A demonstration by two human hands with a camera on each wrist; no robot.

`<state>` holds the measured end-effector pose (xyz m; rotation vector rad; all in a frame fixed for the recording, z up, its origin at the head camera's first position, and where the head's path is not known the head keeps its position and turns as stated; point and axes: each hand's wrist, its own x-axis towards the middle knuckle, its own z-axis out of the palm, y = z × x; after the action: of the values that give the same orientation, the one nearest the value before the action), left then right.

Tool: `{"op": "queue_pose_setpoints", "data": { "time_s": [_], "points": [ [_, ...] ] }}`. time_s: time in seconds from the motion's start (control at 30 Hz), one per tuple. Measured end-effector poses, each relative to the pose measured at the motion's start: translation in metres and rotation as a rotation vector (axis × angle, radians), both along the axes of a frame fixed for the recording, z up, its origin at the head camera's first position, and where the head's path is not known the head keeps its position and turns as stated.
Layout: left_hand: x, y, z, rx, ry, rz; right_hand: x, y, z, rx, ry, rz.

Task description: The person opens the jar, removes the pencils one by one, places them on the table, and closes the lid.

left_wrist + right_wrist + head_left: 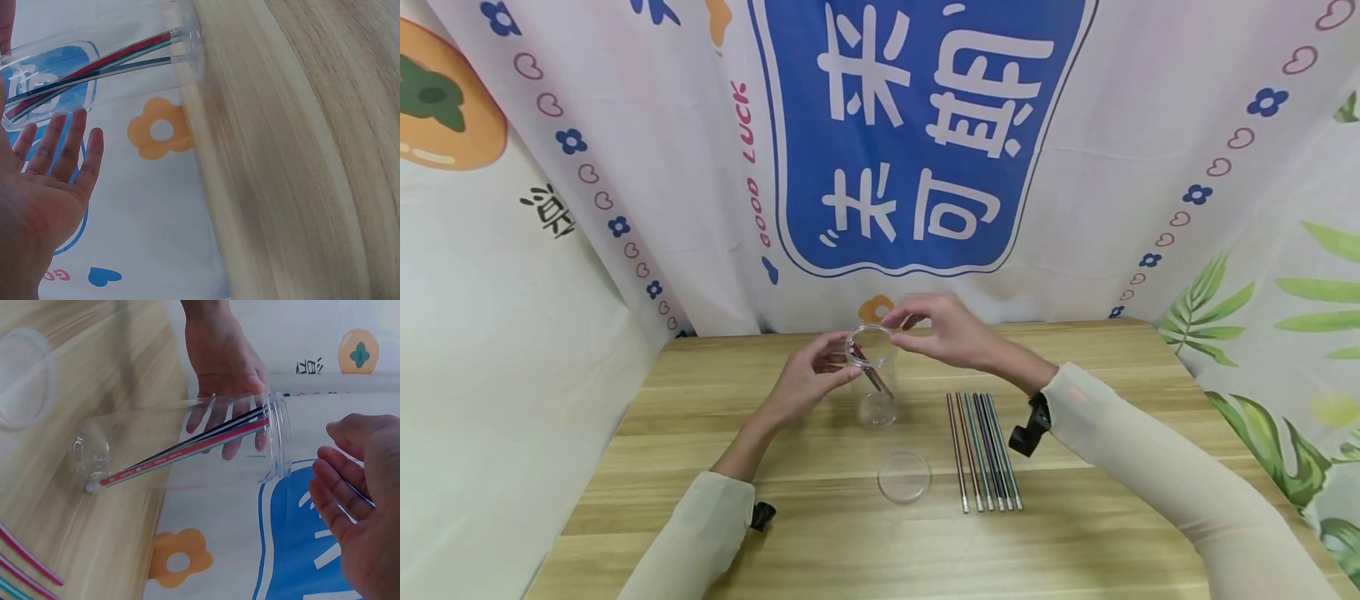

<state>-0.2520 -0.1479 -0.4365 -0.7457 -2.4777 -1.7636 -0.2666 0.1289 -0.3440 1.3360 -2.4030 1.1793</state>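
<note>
Bench [812, 533] ran under everything, near edge out of view. Nearest: 6 loose pencils [988, 450] side by side, long axes near-to-far, silvery ends toward the person. Round clear lid [904, 477] lay flat just left of them, strip of wood between. Wide wood to the left edge; right edge well beyond the row. Past the lid: clear jar [156, 434], base on the bench, roughly upright, long axis vertical, mouth up and open. 3 inner pencils [125, 51] leaned diagonally, upper ends toward the left hand [805, 379]. That hand was at the jar's upper part, fingers straight, thumb by the rim; grip not clenched, couldn't tell how firm the contact was. Right hand [946, 333] at the opposite side of the mouth, grip released, fingers loosely bent. Far edge ran behind the jar, less room there than nearside; printed cloth [1112, 208] rose beyond.
</note>
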Motion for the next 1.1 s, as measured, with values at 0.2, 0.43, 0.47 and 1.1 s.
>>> {"op": "queue_pose_setpoints", "data": {
  "time_s": [0.2,0.43,0.47,1.1],
  "points": [
    [0.000,0.000,0.000,0.015,-0.003,-0.001,-0.004,-0.010,0.005,0.050,0.054,0.059],
    [-0.002,-0.001,0.000,-0.002,-0.002,0.003,-0.011,-0.019,0.008,0.119,0.068,0.089],
    [-0.002,-0.001,0.000,-0.004,0.000,0.004,-0.012,-0.020,0.009,0.125,0.065,0.096],
    [-0.003,-0.001,-0.002,-0.002,0.002,0.000,-0.020,-0.039,0.013,0.287,-0.035,0.158]
  ]
}}
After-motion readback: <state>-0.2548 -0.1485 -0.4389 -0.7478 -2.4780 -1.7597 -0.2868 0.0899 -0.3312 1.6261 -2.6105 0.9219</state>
